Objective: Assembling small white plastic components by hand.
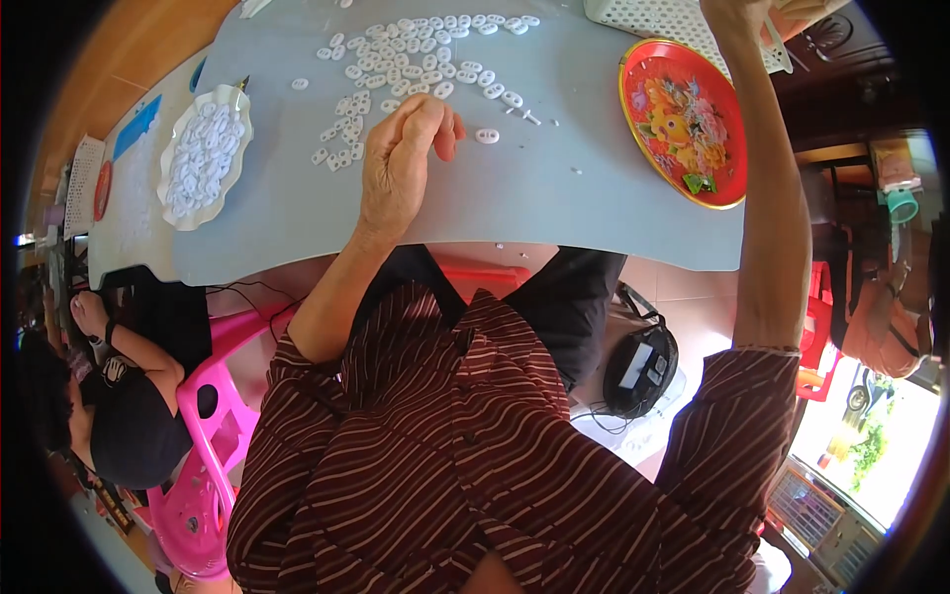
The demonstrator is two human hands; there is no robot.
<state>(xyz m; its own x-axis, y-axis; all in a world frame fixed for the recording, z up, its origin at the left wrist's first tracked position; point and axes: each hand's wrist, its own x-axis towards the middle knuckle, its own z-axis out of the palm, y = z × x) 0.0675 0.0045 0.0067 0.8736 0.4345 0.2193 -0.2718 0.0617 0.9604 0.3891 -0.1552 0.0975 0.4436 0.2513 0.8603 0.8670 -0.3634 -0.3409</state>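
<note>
My left hand (pixel 401 163) is over the grey table, its fingers curled in and its thumb against them. Whatever those fingers may hold is hidden. Just right of it lies a single white oval piece (pixel 487 136) with two dark holes. Several matching white oval pieces (pixel 401 45) spread across the table beyond the hand. Small white pin-like pieces (pixel 524 116) lie near their right end. At the top right edge my right hand (pixel 744 14) reaches to a white perforated basket (pixel 653 22). The frame's edge cuts it off; the fingers that show look stretched out.
A red floral tray (pixel 683 124) with a gold rim sits beneath my right forearm. On the left, a white wavy-edged dish (pixel 244 127) is heaped with white pieces. Another person (pixel 129 416) sits by a pink chair (pixel 223 421) at left. A black bag (pixel 641 368) is below the table.
</note>
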